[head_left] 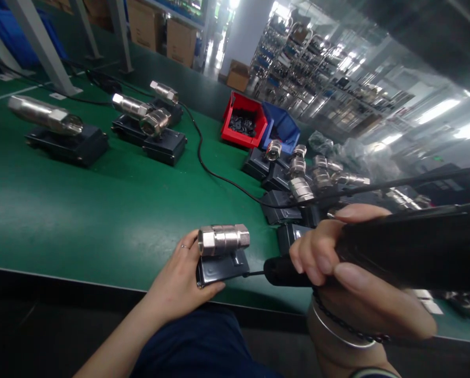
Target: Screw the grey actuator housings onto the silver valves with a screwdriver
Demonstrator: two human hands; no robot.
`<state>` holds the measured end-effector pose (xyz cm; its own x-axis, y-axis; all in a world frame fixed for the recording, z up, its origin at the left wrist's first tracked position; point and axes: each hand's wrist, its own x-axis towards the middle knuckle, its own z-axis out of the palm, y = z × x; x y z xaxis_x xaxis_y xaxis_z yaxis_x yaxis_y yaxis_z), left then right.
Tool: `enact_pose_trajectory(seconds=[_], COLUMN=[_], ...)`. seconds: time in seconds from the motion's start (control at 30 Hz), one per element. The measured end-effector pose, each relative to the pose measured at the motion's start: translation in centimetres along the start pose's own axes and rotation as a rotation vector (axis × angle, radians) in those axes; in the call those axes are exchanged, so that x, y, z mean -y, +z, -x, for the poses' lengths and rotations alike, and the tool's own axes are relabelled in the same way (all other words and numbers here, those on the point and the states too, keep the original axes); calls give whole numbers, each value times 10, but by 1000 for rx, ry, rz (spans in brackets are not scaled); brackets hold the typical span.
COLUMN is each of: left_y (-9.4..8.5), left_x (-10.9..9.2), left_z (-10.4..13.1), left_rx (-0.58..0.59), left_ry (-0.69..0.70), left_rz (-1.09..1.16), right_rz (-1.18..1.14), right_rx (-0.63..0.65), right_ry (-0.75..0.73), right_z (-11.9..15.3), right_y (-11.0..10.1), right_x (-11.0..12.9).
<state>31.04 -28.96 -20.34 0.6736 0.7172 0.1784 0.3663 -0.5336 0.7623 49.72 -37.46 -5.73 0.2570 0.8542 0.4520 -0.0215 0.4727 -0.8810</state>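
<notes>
My left hand [183, 283] grips a dark grey box-shaped unit [221, 266] at the front edge of the green bench. A shiny metal valve body [224, 239] with hexagonal ends sits on top of this unit. My right hand [337, 257] is wrapped round a black electric screwdriver [412, 247], held almost level. Its thin bit [255, 273] points left and meets the lower right corner of the unit. Whether the bit is seated in a screw is too small to tell.
Several similar valve units [282, 205] crowd the right; others [164, 147] stand at the back left. A red bin [245, 118] of small black parts adjoins a blue bin [282, 123]. A black cable [219, 176] crosses the green bench [113, 220]. Grey posts [42, 47] rise at left.
</notes>
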Motion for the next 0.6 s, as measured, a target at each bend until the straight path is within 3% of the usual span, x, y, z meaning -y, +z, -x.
enact_pose_trajectory(seconds=[0.17,0.37,0.5,0.6], left_y=[0,0,1,1], left_x=[0,-2,1,8], left_z=[0,-2,-1,0], left_rx=[1,-28,-21,-24], left_ry=[9,17,-15,-38], left_rz=[22,73,68,34], right_rz=[-33,-78,-169,-154], right_rx=[-1,107,151,197], right_ry=[29,97,18,-50], right_z=[-5,-8,-9,-3], right_y=[-2,-4,-3,-11], right_x=[-2,-14,-23,-13])
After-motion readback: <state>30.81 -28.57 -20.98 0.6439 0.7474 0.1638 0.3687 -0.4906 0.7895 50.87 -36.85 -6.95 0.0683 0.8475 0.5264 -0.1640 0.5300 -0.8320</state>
